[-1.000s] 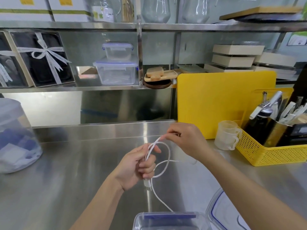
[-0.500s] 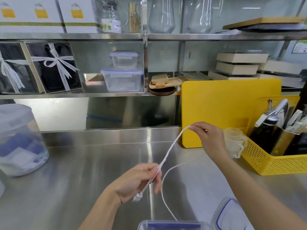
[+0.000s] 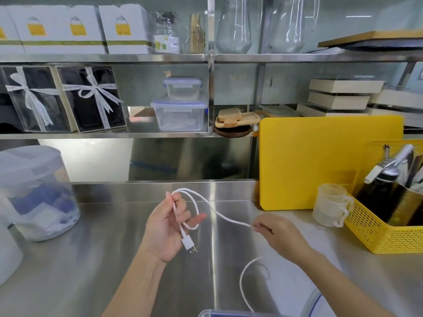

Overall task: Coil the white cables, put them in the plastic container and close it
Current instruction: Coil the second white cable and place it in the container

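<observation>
My left hand (image 3: 166, 227) is raised over the steel counter and grips a white cable (image 3: 225, 218); one loop rises above the fingers and the USB plug (image 3: 189, 245) hangs below the palm. The cable runs right to my right hand (image 3: 278, 233), which pinches it between thumb and fingers. Below that hand the cable curves down toward the clear plastic container (image 3: 231, 313), whose blue-edged rim shows at the bottom edge. A clear lid (image 3: 314, 305) with a blue seal lies at the bottom right, partly under my right forearm.
A big translucent jar (image 3: 34, 193) stands at the left. At the right are a yellow cutting board (image 3: 320, 165), clear measuring cups (image 3: 330, 204) and a yellow basket (image 3: 384, 234) of utensils. Steel shelves behind hold boxes, clear containers and glass jugs.
My left hand rose and now holds a loop with the plug hanging down. My right hand came down from near the cutting board to a point low and right of the left hand.
</observation>
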`<action>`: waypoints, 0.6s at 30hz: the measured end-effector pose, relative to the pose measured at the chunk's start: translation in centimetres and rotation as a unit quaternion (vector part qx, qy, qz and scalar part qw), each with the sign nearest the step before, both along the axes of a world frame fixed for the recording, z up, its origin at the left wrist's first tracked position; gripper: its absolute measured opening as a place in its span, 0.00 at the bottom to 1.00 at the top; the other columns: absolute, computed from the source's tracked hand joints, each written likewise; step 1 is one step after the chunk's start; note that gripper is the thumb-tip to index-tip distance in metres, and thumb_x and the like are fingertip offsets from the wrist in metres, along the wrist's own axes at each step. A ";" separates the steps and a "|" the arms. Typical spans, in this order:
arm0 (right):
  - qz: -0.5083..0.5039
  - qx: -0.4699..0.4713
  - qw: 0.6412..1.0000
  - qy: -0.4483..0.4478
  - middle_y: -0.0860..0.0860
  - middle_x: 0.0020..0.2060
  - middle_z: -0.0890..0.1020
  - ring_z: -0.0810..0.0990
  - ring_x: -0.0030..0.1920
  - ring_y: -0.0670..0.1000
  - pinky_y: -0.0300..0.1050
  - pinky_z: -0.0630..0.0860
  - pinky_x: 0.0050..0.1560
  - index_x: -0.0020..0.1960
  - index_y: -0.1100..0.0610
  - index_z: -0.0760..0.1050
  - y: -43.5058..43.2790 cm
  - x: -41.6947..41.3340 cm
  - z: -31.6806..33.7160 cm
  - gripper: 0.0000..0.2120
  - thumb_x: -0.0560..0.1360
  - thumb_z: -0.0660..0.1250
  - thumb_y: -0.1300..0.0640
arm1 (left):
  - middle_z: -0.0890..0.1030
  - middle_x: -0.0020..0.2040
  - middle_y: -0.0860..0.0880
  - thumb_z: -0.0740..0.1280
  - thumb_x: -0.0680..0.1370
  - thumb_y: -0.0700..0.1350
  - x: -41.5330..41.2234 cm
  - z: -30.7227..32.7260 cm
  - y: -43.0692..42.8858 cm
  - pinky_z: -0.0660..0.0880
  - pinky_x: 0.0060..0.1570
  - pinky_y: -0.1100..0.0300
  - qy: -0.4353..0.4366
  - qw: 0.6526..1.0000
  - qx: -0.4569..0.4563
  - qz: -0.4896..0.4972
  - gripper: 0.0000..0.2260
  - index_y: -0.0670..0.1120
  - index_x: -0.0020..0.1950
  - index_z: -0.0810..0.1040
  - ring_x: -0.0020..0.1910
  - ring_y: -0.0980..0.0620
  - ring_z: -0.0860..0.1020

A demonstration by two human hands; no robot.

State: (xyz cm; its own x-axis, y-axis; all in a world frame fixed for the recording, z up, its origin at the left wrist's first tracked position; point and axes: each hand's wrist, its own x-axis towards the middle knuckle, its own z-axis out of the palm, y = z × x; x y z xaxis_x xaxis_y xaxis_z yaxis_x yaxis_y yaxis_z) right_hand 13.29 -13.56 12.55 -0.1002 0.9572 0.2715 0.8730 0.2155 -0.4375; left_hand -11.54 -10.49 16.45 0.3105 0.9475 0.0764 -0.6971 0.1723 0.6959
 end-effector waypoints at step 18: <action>0.167 0.173 0.970 -0.023 0.48 0.31 0.81 0.71 0.29 0.39 0.29 0.63 0.29 0.39 0.56 0.81 -0.7 -4.8 6.6 0.12 0.72 0.65 0.49 | 0.60 0.19 0.54 0.61 0.77 0.49 1.2 -0.5 -1.9 0.53 0.21 0.67 0.276 0.924 0.064 -0.257 0.13 0.46 0.33 0.70 0.17 0.58 0.55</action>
State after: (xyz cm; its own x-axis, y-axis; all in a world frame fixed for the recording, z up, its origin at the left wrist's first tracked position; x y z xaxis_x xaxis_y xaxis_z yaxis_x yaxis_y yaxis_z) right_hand 8.50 -14.28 19.15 -0.4083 0.7213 0.5595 0.7459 0.6169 -0.2510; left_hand -10.32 -12.40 15.96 0.7423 0.6578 -0.1275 -0.0777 0.2735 0.9587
